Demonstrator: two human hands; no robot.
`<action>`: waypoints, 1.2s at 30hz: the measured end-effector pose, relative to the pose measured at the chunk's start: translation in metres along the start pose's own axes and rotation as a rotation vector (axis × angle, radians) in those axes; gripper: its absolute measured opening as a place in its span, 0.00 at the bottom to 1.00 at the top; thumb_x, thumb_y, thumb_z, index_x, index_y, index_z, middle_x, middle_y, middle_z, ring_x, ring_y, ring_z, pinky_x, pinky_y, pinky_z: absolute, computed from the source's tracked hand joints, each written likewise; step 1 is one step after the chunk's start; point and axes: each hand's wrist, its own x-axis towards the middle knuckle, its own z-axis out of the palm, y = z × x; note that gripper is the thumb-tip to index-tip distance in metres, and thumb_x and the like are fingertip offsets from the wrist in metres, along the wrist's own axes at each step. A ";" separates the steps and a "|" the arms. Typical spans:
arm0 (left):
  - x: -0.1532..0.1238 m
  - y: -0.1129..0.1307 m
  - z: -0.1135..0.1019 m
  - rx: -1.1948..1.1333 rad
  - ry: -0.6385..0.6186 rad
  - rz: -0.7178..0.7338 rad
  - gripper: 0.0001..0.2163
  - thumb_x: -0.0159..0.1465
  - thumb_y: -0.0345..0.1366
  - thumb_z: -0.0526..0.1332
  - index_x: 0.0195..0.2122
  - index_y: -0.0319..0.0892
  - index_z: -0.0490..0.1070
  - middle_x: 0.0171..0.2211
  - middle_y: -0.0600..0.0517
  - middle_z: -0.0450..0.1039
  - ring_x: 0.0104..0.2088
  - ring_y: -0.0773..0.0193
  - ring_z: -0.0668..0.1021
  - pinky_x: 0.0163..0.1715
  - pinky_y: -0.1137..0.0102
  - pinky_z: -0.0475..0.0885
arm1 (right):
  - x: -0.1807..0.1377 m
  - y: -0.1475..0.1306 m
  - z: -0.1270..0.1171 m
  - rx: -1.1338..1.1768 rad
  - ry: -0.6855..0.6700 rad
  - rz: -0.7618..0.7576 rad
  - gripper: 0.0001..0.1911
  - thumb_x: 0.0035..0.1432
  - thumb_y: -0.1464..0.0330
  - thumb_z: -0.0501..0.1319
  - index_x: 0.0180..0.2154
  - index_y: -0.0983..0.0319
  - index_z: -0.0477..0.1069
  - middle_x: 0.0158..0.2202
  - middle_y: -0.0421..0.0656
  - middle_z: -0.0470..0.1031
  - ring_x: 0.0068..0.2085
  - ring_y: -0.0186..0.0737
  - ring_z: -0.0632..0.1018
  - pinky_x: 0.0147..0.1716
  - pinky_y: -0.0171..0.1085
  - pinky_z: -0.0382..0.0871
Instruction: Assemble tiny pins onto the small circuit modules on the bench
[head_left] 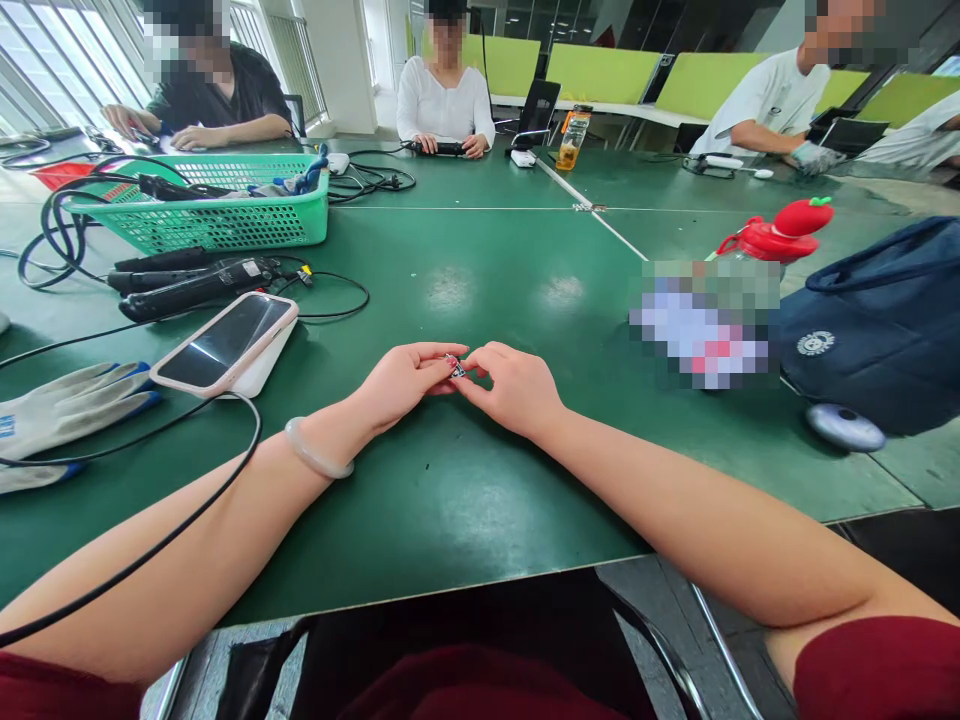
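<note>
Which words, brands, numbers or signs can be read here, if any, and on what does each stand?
None reads with certainty.
Glove: blue letters, cut by the picture's edge, unclear.
Bag: round pale badge, too small to read.
Black device: pale label, too small to read.

The phone [229, 342] lies left of the held piece [455, 367], bag [877, 330] right, basket [247, 225] behind the phone.

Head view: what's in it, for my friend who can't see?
A left hand and right hand meet at a small shiny object over a green table. A phone and basket are at left, a blue bag at right, with people beyond.
</note>
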 end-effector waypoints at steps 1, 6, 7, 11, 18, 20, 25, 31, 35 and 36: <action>0.000 0.000 0.000 -0.009 -0.004 0.002 0.15 0.59 0.34 0.64 0.48 0.37 0.75 0.39 0.48 0.79 0.36 0.67 0.79 0.46 0.66 0.75 | 0.000 0.000 0.000 0.002 0.000 0.004 0.11 0.60 0.60 0.60 0.34 0.61 0.73 0.32 0.40 0.75 0.31 0.33 0.73 0.29 0.32 0.60; 0.000 -0.002 -0.001 -0.074 -0.030 -0.011 0.18 0.58 0.34 0.65 0.50 0.38 0.74 0.40 0.47 0.79 0.41 0.63 0.79 0.50 0.63 0.73 | 0.000 -0.001 0.000 -0.009 -0.010 0.005 0.12 0.61 0.60 0.59 0.33 0.61 0.72 0.32 0.40 0.75 0.31 0.33 0.73 0.29 0.32 0.60; 0.000 -0.002 -0.001 -0.084 -0.040 -0.012 0.19 0.57 0.34 0.66 0.50 0.38 0.73 0.41 0.47 0.79 0.42 0.63 0.79 0.50 0.63 0.73 | 0.000 -0.001 0.000 -0.012 -0.011 0.001 0.12 0.61 0.60 0.59 0.33 0.61 0.72 0.32 0.40 0.75 0.31 0.33 0.73 0.29 0.32 0.60; 0.000 -0.004 -0.003 -0.099 -0.076 -0.016 0.21 0.56 0.33 0.67 0.52 0.37 0.72 0.42 0.46 0.79 0.44 0.61 0.78 0.52 0.62 0.71 | 0.000 0.001 0.001 -0.029 -0.014 -0.014 0.11 0.61 0.60 0.59 0.33 0.62 0.72 0.33 0.41 0.75 0.32 0.35 0.74 0.30 0.33 0.60; 0.001 -0.003 -0.005 -0.048 -0.176 0.015 0.22 0.55 0.36 0.67 0.52 0.38 0.72 0.44 0.45 0.78 0.42 0.61 0.79 0.52 0.61 0.70 | 0.000 0.000 -0.002 -0.009 -0.047 -0.040 0.13 0.61 0.58 0.60 0.34 0.61 0.71 0.34 0.42 0.76 0.35 0.36 0.75 0.32 0.33 0.61; 0.001 -0.003 -0.006 0.007 -0.162 0.044 0.23 0.56 0.36 0.66 0.53 0.38 0.71 0.44 0.45 0.78 0.41 0.62 0.79 0.51 0.62 0.71 | 0.000 0.001 -0.003 0.008 -0.053 -0.032 0.14 0.61 0.57 0.60 0.35 0.61 0.71 0.34 0.42 0.76 0.34 0.36 0.75 0.32 0.33 0.61; 0.004 0.000 -0.017 0.513 0.045 0.249 0.18 0.60 0.37 0.61 0.51 0.42 0.72 0.43 0.47 0.79 0.39 0.60 0.79 0.48 0.63 0.71 | 0.002 0.006 -0.005 0.081 -0.065 0.020 0.18 0.57 0.55 0.63 0.44 0.58 0.71 0.32 0.39 0.74 0.30 0.34 0.73 0.29 0.33 0.61; 0.007 0.012 -0.051 1.335 0.374 0.267 0.18 0.64 0.32 0.50 0.51 0.42 0.74 0.47 0.42 0.77 0.46 0.48 0.77 0.48 0.58 0.68 | 0.005 0.010 -0.011 0.169 -0.103 0.137 0.16 0.58 0.59 0.62 0.47 0.58 0.71 0.31 0.37 0.73 0.27 0.32 0.70 0.28 0.32 0.61; 0.007 0.019 -0.073 1.545 0.526 0.046 0.22 0.59 0.25 0.49 0.51 0.35 0.73 0.47 0.35 0.75 0.45 0.45 0.77 0.44 0.58 0.70 | 0.005 0.010 -0.014 0.197 -0.095 0.155 0.16 0.59 0.59 0.61 0.47 0.58 0.71 0.31 0.37 0.72 0.26 0.31 0.69 0.27 0.32 0.61; 0.007 0.020 -0.077 1.578 0.539 -0.002 0.22 0.58 0.24 0.50 0.51 0.35 0.73 0.47 0.35 0.75 0.45 0.45 0.77 0.44 0.58 0.70 | 0.004 0.010 -0.015 0.202 -0.094 0.158 0.16 0.59 0.59 0.61 0.47 0.57 0.70 0.31 0.37 0.72 0.26 0.31 0.69 0.27 0.32 0.61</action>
